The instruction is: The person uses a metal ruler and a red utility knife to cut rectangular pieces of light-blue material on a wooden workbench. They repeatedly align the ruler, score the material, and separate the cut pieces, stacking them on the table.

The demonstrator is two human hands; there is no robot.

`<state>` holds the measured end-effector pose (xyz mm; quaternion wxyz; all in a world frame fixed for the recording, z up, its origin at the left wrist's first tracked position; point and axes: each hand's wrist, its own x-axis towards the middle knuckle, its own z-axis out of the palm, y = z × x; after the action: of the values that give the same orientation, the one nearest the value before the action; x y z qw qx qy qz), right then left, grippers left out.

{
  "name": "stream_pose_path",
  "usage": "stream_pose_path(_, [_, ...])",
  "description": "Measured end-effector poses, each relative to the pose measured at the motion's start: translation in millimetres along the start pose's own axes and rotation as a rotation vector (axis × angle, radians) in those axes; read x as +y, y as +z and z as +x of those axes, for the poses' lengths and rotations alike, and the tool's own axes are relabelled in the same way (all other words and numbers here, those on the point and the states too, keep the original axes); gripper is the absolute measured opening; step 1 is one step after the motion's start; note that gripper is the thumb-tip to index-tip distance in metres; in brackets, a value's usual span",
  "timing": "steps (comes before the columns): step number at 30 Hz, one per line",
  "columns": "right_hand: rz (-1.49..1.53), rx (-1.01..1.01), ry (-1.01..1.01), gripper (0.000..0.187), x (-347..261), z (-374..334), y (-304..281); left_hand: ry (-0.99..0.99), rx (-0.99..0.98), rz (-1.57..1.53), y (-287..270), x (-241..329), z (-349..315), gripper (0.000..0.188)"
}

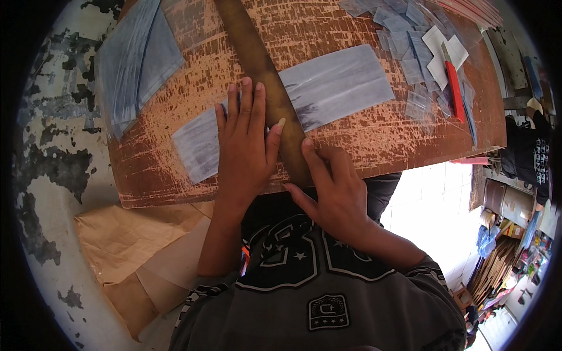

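Brown strip: slantwise over the pale plastic sheet on the worn table.
Left hand: flat over the sheet, fingers straight, thumb on the strip.
Right hand: thumb and forefinger apart at the strip's near end; cannot tell whether pinching.
Red cutter: among small clear bags.

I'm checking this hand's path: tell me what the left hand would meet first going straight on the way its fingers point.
Likely the long brown flat strip, slanting ahead of the left hand; the thumb lies over it, the index fingertip seems at its edge, though contact is unclear.
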<state>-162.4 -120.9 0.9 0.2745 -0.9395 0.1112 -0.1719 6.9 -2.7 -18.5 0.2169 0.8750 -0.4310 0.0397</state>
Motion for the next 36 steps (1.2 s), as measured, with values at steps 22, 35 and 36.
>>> stream_pose_path(22, [-0.032,-0.089,0.033,0.079,-4.0,-1.3,-1.4,0.005,-0.005,0.002,0.6,-0.2,-0.4,0.065])
stream_pose_path(35, [-0.046,-0.053,0.011,0.075,-3.5,-0.7,1.2,0.008,0.001,-0.012,2.4,-1.8,-1.1,0.066])
stream_pose_path(36, [-0.049,-0.057,0.016,0.075,-3.8,-1.1,1.2,0.007,0.001,-0.015,2.1,-1.6,-1.2,0.066])
